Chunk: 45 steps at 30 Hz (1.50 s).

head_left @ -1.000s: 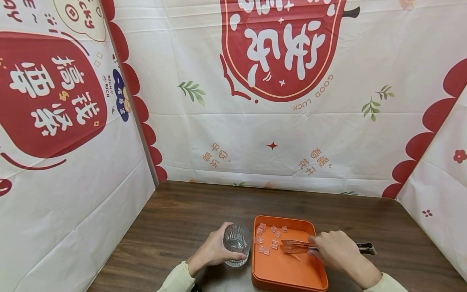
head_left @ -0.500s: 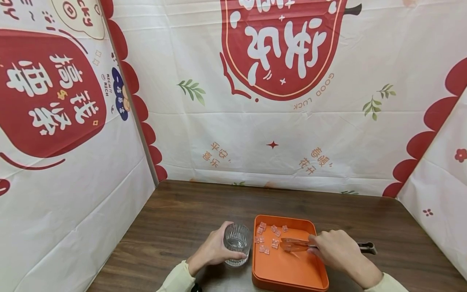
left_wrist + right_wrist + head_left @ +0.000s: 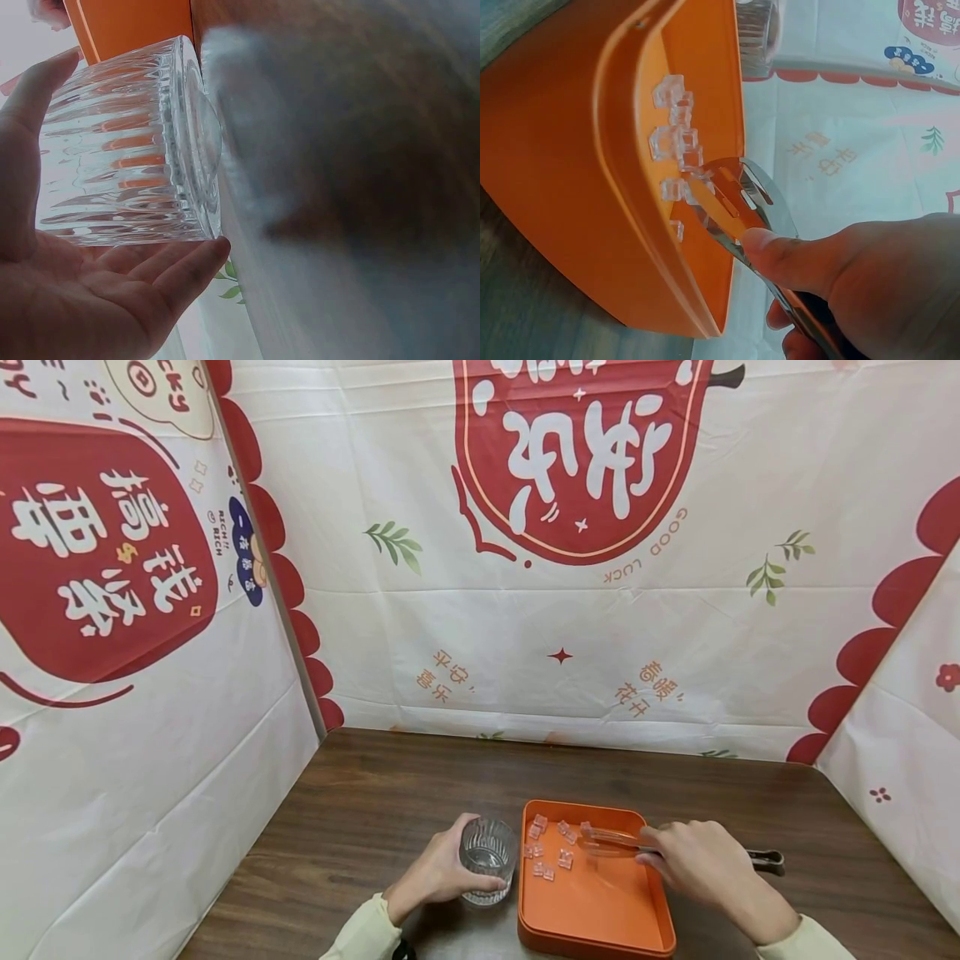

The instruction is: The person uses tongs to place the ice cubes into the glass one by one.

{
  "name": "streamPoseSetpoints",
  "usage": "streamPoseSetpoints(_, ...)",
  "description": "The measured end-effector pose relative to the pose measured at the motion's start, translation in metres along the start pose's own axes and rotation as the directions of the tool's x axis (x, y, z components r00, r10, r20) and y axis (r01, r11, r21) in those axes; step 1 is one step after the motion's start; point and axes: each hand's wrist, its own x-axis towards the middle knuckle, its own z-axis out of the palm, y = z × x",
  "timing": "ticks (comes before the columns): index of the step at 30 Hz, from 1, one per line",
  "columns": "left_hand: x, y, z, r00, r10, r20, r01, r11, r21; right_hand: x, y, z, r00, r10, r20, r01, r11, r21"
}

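Observation:
My left hand [image 3: 441, 867] grips a clear ribbed drinking glass [image 3: 487, 853], thumb on one side and fingers on the other. In the left wrist view the glass [image 3: 112, 157] has its base close to the table. With my right hand [image 3: 696, 864] I hold metal tongs [image 3: 613, 838], whose spread tips reach over the orange tray [image 3: 592, 918]. Several clear plastic cubes [image 3: 566, 858] lie scattered in the tray's left and far part. In the right wrist view the tong tips overlap a cube [image 3: 673, 189]; my palm hides part of the handle.
The tray stands just right of the glass on a dark wooden table [image 3: 420, 785]. White printed cloth [image 3: 525, 627] hangs behind the table and on both sides. A dark band shows at my left cuff [image 3: 403, 950].
My right hand has moved slightly back and right, taking the tong tips toward the cubes at the tray's far side. The left hand and glass stay put.

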Motion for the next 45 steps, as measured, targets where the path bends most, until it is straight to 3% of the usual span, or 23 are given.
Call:
streamPoseSetpoints(12, -0.001, 0.000, 0.000, 1.000, 0.021, -0.006, -0.021, 1.000, -0.007, 0.001, 0.002, -0.002, 0.997, -0.021, -0.076, 0.021, 1.000, -0.009)
streamPoseSetpoints(28, -0.001, 0.000, 0.000, 1.000, 0.003, -0.003, -0.003, 1.000, -0.013, 0.006, 0.002, -0.006, 0.972, -0.074, -0.223, 0.070, 0.997, -0.024)
streamPoseSetpoints(45, 0.000, -0.001, 0.000, 1.000, 0.008, -0.004, -0.008, 1.000, -0.015, 0.010, -0.001, -0.012, 0.967, -0.083, -0.240, 0.077, 0.996, -0.035)
